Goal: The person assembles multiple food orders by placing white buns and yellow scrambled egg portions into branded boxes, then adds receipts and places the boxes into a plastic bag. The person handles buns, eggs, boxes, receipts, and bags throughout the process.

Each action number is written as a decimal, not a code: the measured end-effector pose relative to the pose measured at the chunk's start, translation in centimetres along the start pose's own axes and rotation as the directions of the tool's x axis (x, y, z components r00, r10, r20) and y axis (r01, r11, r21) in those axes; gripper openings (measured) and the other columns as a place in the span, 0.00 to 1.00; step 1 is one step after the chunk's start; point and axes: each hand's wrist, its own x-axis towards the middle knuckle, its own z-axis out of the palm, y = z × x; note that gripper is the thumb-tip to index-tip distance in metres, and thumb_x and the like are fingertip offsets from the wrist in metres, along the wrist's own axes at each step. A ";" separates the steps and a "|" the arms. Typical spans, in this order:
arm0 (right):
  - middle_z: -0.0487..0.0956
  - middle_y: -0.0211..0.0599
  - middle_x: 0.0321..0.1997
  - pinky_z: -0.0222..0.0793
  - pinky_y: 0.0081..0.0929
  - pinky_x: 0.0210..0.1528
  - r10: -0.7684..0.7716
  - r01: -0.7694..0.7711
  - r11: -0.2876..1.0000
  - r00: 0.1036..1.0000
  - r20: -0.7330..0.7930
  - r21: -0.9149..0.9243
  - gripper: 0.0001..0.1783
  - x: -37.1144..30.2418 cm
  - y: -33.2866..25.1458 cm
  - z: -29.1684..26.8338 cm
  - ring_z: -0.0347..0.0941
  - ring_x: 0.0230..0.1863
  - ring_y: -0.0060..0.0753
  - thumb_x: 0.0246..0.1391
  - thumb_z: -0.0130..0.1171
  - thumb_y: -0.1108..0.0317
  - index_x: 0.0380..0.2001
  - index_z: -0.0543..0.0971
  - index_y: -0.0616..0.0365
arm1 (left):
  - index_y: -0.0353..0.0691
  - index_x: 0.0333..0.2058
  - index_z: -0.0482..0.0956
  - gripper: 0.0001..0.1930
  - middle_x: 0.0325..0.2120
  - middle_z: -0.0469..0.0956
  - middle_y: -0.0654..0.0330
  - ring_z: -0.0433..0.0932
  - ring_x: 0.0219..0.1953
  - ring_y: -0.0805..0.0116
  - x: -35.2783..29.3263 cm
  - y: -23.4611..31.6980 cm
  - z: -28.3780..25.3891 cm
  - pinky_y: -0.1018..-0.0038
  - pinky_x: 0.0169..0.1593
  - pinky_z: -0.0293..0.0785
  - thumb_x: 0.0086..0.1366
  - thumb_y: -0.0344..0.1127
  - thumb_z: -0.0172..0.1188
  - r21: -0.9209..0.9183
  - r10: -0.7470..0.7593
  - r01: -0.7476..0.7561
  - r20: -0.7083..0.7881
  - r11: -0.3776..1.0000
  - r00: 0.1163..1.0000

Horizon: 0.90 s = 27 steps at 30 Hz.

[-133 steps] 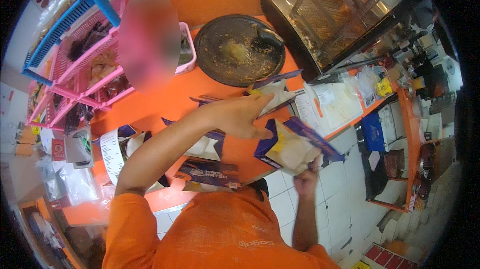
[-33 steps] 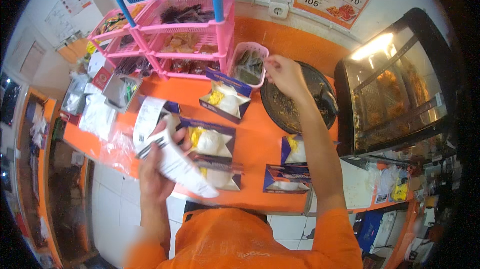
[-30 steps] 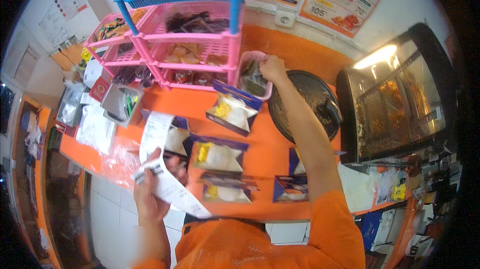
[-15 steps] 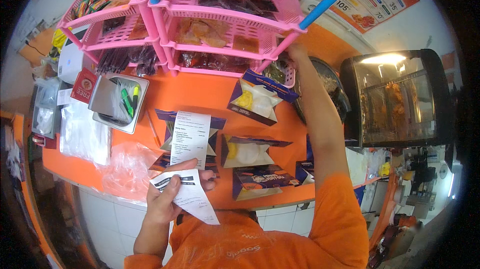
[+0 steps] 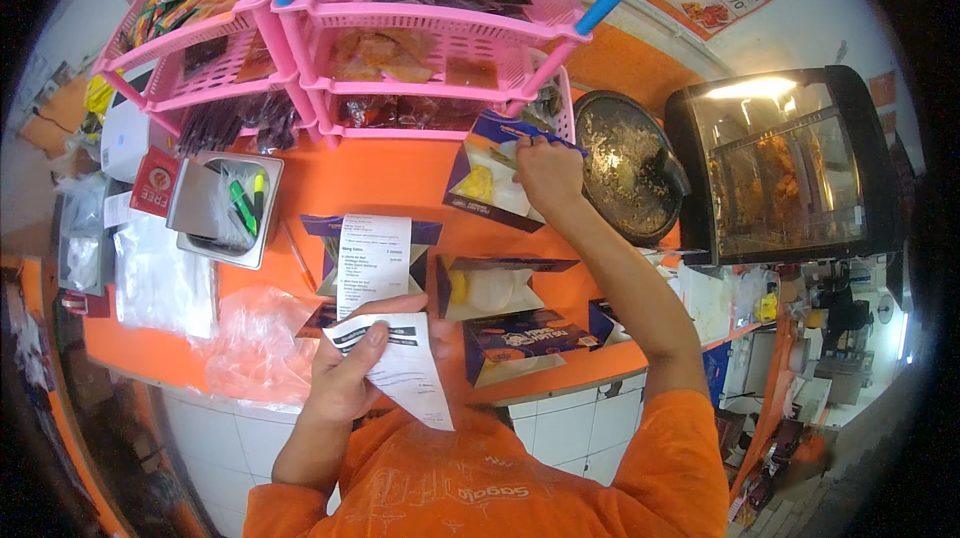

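Note:
My left hand [image 5: 338, 378] pinches a long paper receipt [image 5: 375, 258] under its thumb, and the curled lower end hangs over my fingers. At the back of the counter stands a dark blue food box [image 5: 470, 200] with white rice and something yellow inside. My right hand [image 5: 548, 176] reaches over that box's right side, its fingers drawn together at the opening. What they hold is too small and hidden to name. In front of it sits a second open box [image 5: 490, 288] with rice, and a closed box [image 5: 525, 346] lies nearer to me.
Pink tiered baskets [image 5: 420, 83] with sauce packets stand at the back. A stone mortar [image 5: 630, 168] and a lit glass warmer cabinet [image 5: 785, 168] are on the right. Left are a metal tray [image 5: 228, 218] with markers, and plastic bags [image 5: 165, 273].
My right hand has come back from the basket at the back right to the far food box. The receipt stays in my left hand, shifted slightly right.

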 end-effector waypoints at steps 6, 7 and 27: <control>0.86 0.47 0.34 0.80 0.44 0.39 0.016 -0.046 0.923 0.997 0.082 0.382 0.15 -3.6 3.7 -7.8 0.85 0.38 0.47 0.49 0.65 0.60 0.38 0.84 0.58 | 0.25 0.61 0.69 0.26 0.48 0.80 0.34 0.84 0.48 0.41 -1.4 0.0 -0.9 0.50 0.55 0.81 0.76 0.42 0.53 -0.016 0.066 -0.066 0.009 0.998 0.998; 0.85 0.48 0.34 0.80 0.45 0.40 0.006 -0.058 0.744 0.997 0.081 0.666 0.15 -5.0 4.7 -9.8 0.85 0.38 0.48 0.48 0.63 0.63 0.38 0.84 0.60 | 0.25 0.62 0.69 0.26 0.47 0.80 0.33 0.84 0.48 0.41 -1.5 0.0 -1.2 0.50 0.55 0.81 0.76 0.42 0.53 -0.019 0.091 -0.091 0.005 0.996 0.996; 0.83 0.50 0.24 0.78 0.42 0.38 0.154 -0.048 0.803 0.980 -0.129 0.594 0.15 -0.2 6.3 -7.9 0.83 0.30 0.49 0.58 0.59 0.59 0.30 0.86 0.59 | 0.41 0.70 0.60 0.31 0.53 0.79 0.42 0.82 0.51 0.47 2.3 -0.2 -1.2 0.51 0.58 0.79 0.78 0.53 0.46 -0.279 0.054 -0.080 -0.100 0.957 0.993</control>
